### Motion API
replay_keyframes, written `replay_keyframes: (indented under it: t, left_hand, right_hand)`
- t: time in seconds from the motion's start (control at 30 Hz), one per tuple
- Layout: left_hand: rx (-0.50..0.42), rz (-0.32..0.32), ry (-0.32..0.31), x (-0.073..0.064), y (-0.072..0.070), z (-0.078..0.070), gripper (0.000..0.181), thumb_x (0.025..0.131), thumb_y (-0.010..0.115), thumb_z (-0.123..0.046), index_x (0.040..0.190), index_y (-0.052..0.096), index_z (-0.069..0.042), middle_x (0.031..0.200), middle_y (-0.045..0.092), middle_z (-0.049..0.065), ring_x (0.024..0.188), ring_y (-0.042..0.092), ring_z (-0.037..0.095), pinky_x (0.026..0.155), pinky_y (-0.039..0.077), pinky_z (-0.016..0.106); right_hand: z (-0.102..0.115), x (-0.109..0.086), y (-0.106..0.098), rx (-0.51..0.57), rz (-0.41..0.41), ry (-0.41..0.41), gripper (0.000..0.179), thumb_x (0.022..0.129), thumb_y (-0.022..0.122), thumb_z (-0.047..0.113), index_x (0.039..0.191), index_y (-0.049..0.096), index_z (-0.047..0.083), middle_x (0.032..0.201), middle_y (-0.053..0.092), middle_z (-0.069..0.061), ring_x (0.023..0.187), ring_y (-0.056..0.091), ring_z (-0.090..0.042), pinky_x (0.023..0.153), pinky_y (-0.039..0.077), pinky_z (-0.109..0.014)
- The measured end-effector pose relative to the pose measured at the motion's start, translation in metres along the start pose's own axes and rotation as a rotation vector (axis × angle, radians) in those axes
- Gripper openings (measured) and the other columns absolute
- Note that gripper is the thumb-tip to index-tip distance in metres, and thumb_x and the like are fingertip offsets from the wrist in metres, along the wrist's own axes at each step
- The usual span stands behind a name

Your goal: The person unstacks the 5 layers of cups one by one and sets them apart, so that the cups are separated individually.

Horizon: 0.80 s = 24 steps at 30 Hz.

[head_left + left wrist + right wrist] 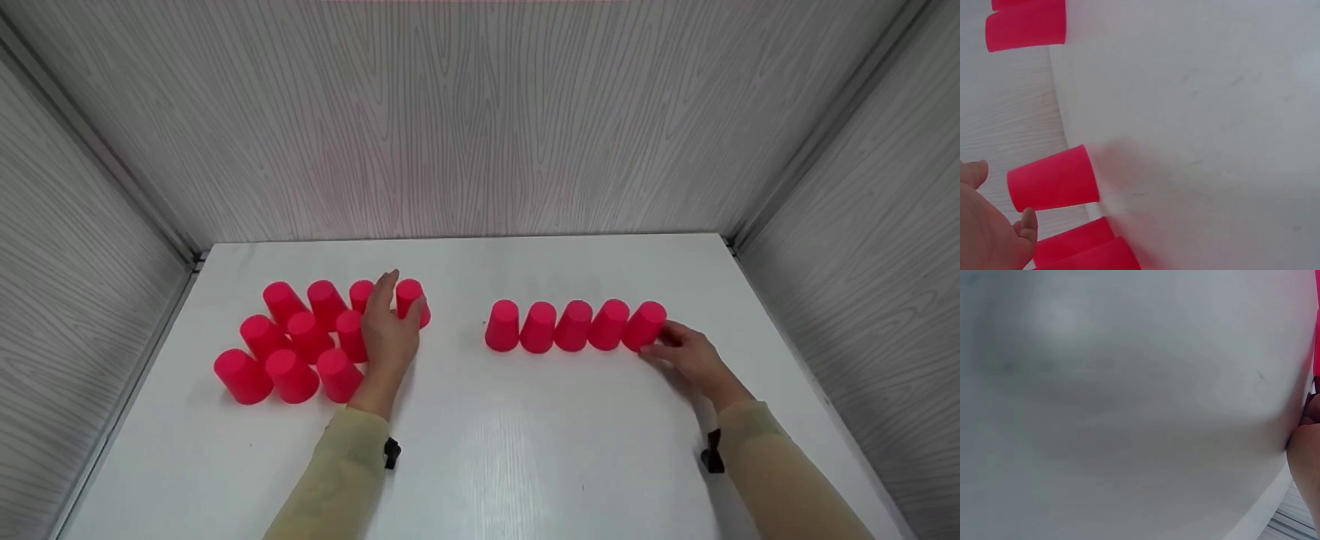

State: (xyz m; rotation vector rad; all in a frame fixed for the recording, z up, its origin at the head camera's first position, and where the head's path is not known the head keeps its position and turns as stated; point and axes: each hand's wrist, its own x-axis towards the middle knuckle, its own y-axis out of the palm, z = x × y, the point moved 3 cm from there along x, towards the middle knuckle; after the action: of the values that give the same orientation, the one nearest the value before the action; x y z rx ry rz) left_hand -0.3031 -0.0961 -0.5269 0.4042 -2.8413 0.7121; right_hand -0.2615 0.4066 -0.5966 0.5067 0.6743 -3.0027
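Observation:
Twelve-odd upside-down pink cups stand in two sets, all narrow end up. At the inner back corner of the left set, one pink cup (410,296) stands between the spread thumb and fingers of my left hand (390,334). The left wrist view shows that cup (1054,179) with the fingertips close at its narrow end. My right hand (694,360) holds the end cup (645,325) of a straight row of several cups (574,326), thumb low in front and fingers at its far side. Only a sliver of the right hand (1306,450) shows in the right wrist view.
Several more cups (291,377) form rows at the left of the white table (525,450). Grey wood-grain panels (465,120) rise behind the table and on both sides. A small black device (391,453) sits at each sleeve.

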Motion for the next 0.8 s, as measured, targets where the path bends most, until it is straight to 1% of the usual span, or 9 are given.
replay_keyframes:
  t: [0.07,0.13,0.23,0.3,0.37,0.47,0.6,0.7,0.8]
  left_hand:
    - [-0.01,-0.013,0.077,-0.008,0.001,-0.01,0.073,0.095,0.083,-0.025,0.158,0.049,-0.016,0.161,0.049,0.007,0.15,0.042,0.027,0.109,0.052,0.044]
    - [-0.027,0.001,0.149,-0.017,0.006,-0.019,0.069,0.094,0.083,-0.025,0.155,0.053,-0.015,0.156,0.054,0.007,0.145,0.05,0.027,0.107,0.054,0.044]
    - [-0.053,0.083,0.189,-0.026,0.022,-0.029,0.063,0.095,0.083,-0.022,0.152,0.057,-0.013,0.15,0.06,0.008,0.136,0.059,0.027,0.105,0.055,0.046]
    - [-0.059,0.154,0.173,-0.03,0.036,-0.033,0.061,0.095,0.083,-0.021,0.151,0.059,-0.014,0.148,0.062,0.008,0.133,0.062,0.028,0.105,0.055,0.047]
    - [-0.051,0.22,0.142,-0.033,0.051,-0.035,0.061,0.095,0.082,-0.021,0.151,0.059,-0.015,0.15,0.061,0.008,0.134,0.061,0.028,0.106,0.055,0.046]
    - [-0.024,0.29,0.086,-0.034,0.072,-0.036,0.064,0.095,0.083,-0.022,0.153,0.056,-0.016,0.153,0.057,0.007,0.138,0.057,0.028,0.107,0.054,0.044]
    - [-0.005,0.329,0.038,-0.034,0.091,-0.037,0.067,0.095,0.083,-0.022,0.155,0.054,-0.017,0.155,0.055,0.008,0.141,0.054,0.029,0.107,0.054,0.041]
    - [-0.007,0.346,0.023,-0.035,0.1,-0.037,0.068,0.095,0.083,-0.022,0.156,0.054,-0.017,0.155,0.055,0.008,0.141,0.053,0.029,0.107,0.054,0.041]
    - [-0.019,0.365,0.01,-0.037,0.105,-0.036,0.068,0.095,0.083,-0.02,0.156,0.053,-0.016,0.152,0.057,0.008,0.141,0.054,0.028,0.108,0.053,0.041]
  right_hand:
    - [0.0,0.0,-0.001,-0.006,-0.001,-0.002,0.092,0.093,0.083,0.039,0.166,0.034,0.013,0.164,0.039,-0.017,0.152,0.033,-0.042,0.117,0.043,-0.054]
    - [0.0,0.0,-0.001,-0.013,-0.001,-0.011,0.091,0.094,0.083,0.038,0.166,0.034,0.012,0.165,0.038,-0.018,0.152,0.033,-0.043,0.118,0.042,-0.054]
    - [0.001,0.0,-0.001,-0.017,-0.003,-0.019,0.09,0.095,0.082,0.037,0.166,0.034,0.01,0.165,0.038,-0.019,0.153,0.032,-0.043,0.119,0.04,-0.054]
    - [0.001,0.0,0.001,-0.018,0.001,-0.026,0.088,0.096,0.081,0.037,0.166,0.034,0.009,0.166,0.038,-0.02,0.153,0.032,-0.043,0.12,0.04,-0.054]
    - [0.002,0.0,0.001,-0.019,0.002,-0.028,0.087,0.096,0.08,0.036,0.166,0.034,0.009,0.165,0.038,-0.02,0.153,0.033,-0.043,0.119,0.04,-0.054]
    - [0.003,-0.001,0.001,-0.018,0.004,-0.029,0.086,0.097,0.08,0.035,0.166,0.034,0.01,0.165,0.038,-0.019,0.153,0.033,-0.043,0.119,0.041,-0.054]
    - [0.004,-0.002,0.002,-0.01,0.005,-0.023,0.087,0.097,0.08,0.035,0.166,0.034,0.011,0.166,0.039,-0.018,0.153,0.032,-0.042,0.119,0.04,-0.054]
    - [0.004,-0.003,0.001,-0.01,0.006,-0.025,0.087,0.097,0.08,0.035,0.167,0.033,0.011,0.166,0.038,-0.018,0.154,0.032,-0.043,0.12,0.039,-0.054]
    - [0.004,-0.003,0.001,-0.008,0.006,-0.019,0.088,0.097,0.08,0.035,0.167,0.033,0.011,0.166,0.038,-0.018,0.154,0.031,-0.042,0.12,0.039,-0.054]
